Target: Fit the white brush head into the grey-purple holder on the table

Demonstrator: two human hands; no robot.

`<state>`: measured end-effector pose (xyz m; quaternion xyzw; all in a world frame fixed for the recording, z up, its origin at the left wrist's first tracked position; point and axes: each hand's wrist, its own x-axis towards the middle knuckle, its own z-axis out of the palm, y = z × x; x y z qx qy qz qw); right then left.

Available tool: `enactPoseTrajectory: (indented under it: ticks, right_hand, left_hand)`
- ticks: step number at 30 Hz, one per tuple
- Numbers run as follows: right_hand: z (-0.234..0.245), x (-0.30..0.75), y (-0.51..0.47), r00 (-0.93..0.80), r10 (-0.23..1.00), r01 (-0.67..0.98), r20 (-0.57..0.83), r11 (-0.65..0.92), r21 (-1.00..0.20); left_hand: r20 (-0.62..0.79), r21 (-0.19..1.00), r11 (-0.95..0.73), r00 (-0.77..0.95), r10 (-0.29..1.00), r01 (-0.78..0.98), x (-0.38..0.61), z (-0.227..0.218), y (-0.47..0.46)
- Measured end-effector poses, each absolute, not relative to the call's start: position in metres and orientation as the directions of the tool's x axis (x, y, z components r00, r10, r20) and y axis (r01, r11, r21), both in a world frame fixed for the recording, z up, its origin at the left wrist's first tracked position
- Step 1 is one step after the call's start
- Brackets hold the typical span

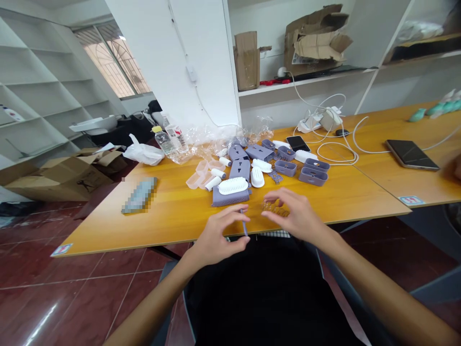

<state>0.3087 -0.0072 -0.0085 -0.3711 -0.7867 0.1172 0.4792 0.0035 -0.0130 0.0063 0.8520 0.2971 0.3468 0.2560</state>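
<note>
Orange wood table (324,206) in a room of white shelves (46,81), glossy red floor tiles (68,283) below and a barred window (111,62) beyond. Across the tabletop, a scatter of lilac plastic boxes (286,167), white brushes (233,185) and pale clear trays (196,174). Left hand (216,235) over the near edge, fingertips (242,209) in a narrow pinch on a thin lilac stick (245,226), held upright. Right hand (295,216) just beside it, fingers (277,197) spread wide and curved above a small gold coil (275,209), contact impossible to tell. Behind the pile, crumpled clear wrap (212,137), a water bottle (163,142) and a white bag (143,154). To the right, a phone (298,143), a charger (331,117), white cables (334,151) and, on a second table (403,187), a tablet (412,154). At left, a pixelated object (139,194) on the wood; cardboard boxes (61,175) on the floor, more (317,41) on a shelf.
</note>
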Motion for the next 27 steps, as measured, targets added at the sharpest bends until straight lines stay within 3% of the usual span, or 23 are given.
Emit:
enactPoseTrajectory:
  ticks: [3, 6, 13, 17, 21, 27]
  right_hand:
    - [-0.002, 0.336, 0.01, -0.074, 0.805, 0.591, 0.589, 0.511, -0.624]
    - [0.005, 0.361, 0.036, -0.051, 0.869, 0.684, 0.492, 0.389, -0.617]
    - [0.012, 0.378, 0.1, -0.07, 0.92, 0.903, 0.385, 0.222, -0.367]
    - [0.011, 0.366, 0.108, -0.128, 0.933, 0.95, 0.337, 0.212, -0.227]
    - [0.009, 0.358, 0.101, -0.168, 0.916, 0.948, 0.365, 0.252, -0.195]
    - [0.005, 0.359, 0.062, -0.132, 0.834, 0.938, 0.536, 0.28, -0.205]
  left_hand:
    - [0.437, 0.574, -0.745, 0.642, 0.63, 0.341, 0.03, 0.007, -0.009]
    - [0.438, 0.522, -0.775, 0.668, 0.601, 0.356, 0.068, 0.002, 0.013]
    - [0.304, 0.385, -0.725, 0.663, 0.684, 0.572, 0.143, 0.002, 0.063]
    - [0.272, 0.264, -0.718, 0.665, 0.696, 0.644, 0.152, -0.002, 0.059]
    - [0.297, 0.158, -0.74, 0.683, 0.668, 0.654, 0.151, -0.009, 0.052]
    - [0.274, 0.135, -0.736, 0.688, 0.672, 0.664, 0.159, -0.014, 0.059]
